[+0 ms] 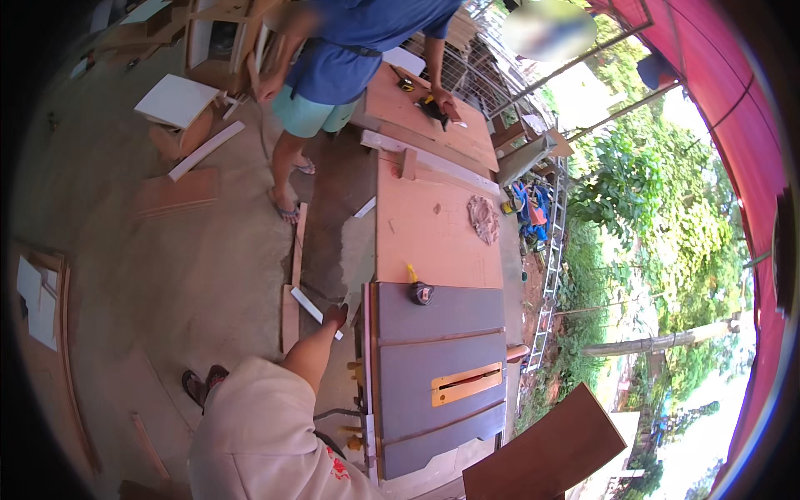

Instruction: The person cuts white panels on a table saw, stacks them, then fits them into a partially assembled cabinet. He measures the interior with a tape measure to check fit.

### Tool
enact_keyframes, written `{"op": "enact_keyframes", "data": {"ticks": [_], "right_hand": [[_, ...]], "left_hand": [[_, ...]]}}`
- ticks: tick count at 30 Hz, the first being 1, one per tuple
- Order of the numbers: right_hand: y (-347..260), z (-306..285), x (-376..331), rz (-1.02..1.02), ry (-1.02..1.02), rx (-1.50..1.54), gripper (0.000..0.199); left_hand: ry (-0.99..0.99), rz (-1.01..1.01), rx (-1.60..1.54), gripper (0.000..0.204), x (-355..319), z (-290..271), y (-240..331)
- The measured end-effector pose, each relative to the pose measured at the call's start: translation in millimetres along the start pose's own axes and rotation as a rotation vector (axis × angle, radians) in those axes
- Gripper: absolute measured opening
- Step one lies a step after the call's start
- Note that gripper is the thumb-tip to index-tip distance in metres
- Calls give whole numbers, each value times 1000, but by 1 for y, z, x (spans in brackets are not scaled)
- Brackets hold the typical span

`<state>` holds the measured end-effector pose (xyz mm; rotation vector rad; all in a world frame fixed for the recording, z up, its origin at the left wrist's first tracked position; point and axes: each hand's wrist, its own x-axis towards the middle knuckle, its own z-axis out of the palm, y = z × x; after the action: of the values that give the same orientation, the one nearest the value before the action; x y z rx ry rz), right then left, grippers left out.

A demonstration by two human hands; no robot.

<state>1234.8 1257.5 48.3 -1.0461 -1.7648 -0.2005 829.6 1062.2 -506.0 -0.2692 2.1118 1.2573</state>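
Note:
Neither of my hands shows in the picture. A brown rectangular board [546, 446] juts in tilted from the lower edge, near the right end of a grey table saw [442, 358]; what holds it up is hidden. The saw top has an orange throat plate [467, 383] with a dark slot. A tape measure [422, 292] with a yellow end lies at the top's far edge, by a brown panel table [417, 242]. A crumpled piece of plastic or cloth [483, 218] rests on that panel.
Across the panel stands a co-worker in a blue shirt [350, 37], one hand on a black tool [433, 108]. A long straight bar [429, 161] crosses the panel. Wood strips [298, 250] lie on the floor near my foot. A ladder [546, 292] lies beyond the tables.

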Motion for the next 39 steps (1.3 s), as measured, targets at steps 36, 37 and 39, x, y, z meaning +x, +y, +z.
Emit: {"op": "enact_keyframes", "data": {"ticks": [36,37,39], "right_hand": [[-678,-40,-379,-522,-1335,1227,28],[-688,-27,-381,-506,-1351,1206,28],[-740,-22,-401,-540,-1438,1277,29]], "left_hand": [[851,-669,-1401,76,-533,-444,-529],[896,-582,-1444,79,-510,-477,-520],[1086,-359,-1444,86,-488,-558,-513]]}}
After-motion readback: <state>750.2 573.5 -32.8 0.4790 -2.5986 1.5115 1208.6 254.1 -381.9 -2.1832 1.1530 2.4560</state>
